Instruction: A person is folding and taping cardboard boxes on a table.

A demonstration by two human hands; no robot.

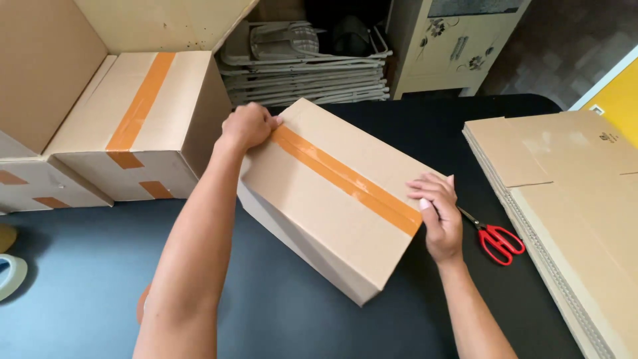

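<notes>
A closed cardboard box (319, 206) lies at an angle on the black table (279, 312), with a strip of orange tape (345, 179) along its top seam. My left hand (247, 126) is curled in a fist and presses on the far end of the tape at the box's edge. At the near end of the tape, my right hand (438, 213) lies flat with its fingers pressing the strip over the box's edge. Neither hand grips anything.
Red-handled scissors (497, 239) lie just right of my right hand. A stack of flat cardboard sheets (571, 199) fills the right side. Taped boxes (133, 126) stand at the back left. A tape roll (10, 276) sits at the left edge. Folded metal racks (306, 66) lie behind the table.
</notes>
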